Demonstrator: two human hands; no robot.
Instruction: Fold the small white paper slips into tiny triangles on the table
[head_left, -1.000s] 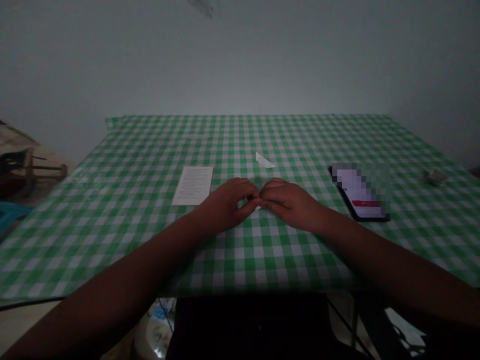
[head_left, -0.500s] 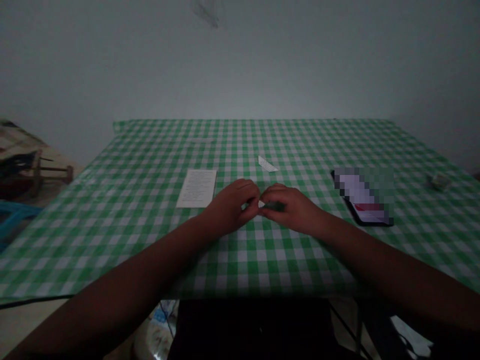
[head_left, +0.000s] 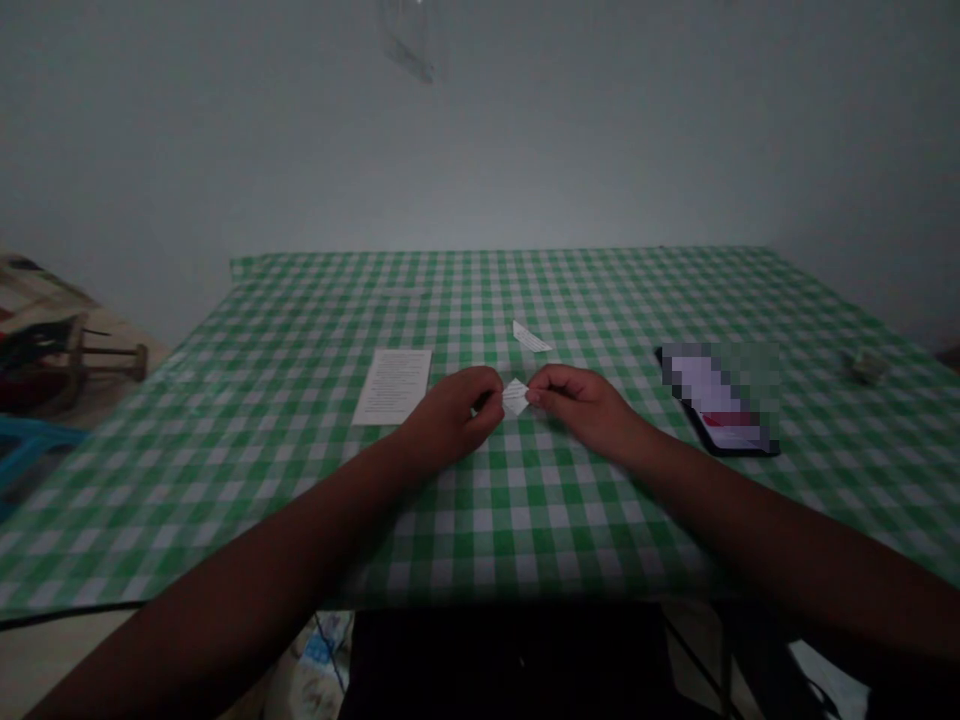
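Between my two hands is a small folded piece of printed paper [head_left: 515, 397], roughly diamond-shaped. Its left corner is pinched by the fingertips of my left hand [head_left: 459, 408], its right corner by those of my right hand [head_left: 579, 400]. Just beyond the hands, a second folded paper piece [head_left: 530, 337] lies flat on the cloth, with print on it. To the left of my left hand rests a rectangular printed sheet [head_left: 395, 386], partly close to the wrist.
A green-and-white checked tablecloth [head_left: 525, 520] covers the table. On the right lies a phone [head_left: 724, 415], its screen partly blurred out. Farther right is a small crumpled object [head_left: 868, 366]. A pale wall [head_left: 525, 130] stands behind. Blue furniture [head_left: 34, 450] shows at the left.
My hands have drawn slightly apart, so the folded paper between them now shows as a diamond; before, the fingers mostly covered it. The whole view has shifted a little.
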